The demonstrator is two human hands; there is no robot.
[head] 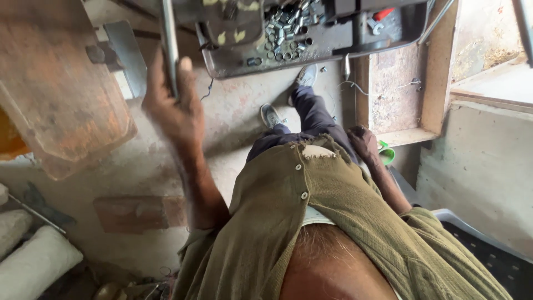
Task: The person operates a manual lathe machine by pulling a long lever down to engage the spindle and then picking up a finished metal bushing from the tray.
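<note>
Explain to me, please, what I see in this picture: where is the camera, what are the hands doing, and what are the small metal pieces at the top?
The camera sits on the person's head and looks straight down, so you see their olive shirt, dark trousers and shoes. The left hand is raised and grips a grey metal bar. The right hand hangs low beside the thigh, near a green object; whether it holds anything cannot be told. At the top is a dark metal tray on a machine, filled with many small shiny metal cylinders. A rusty plate is at the left.
</note>
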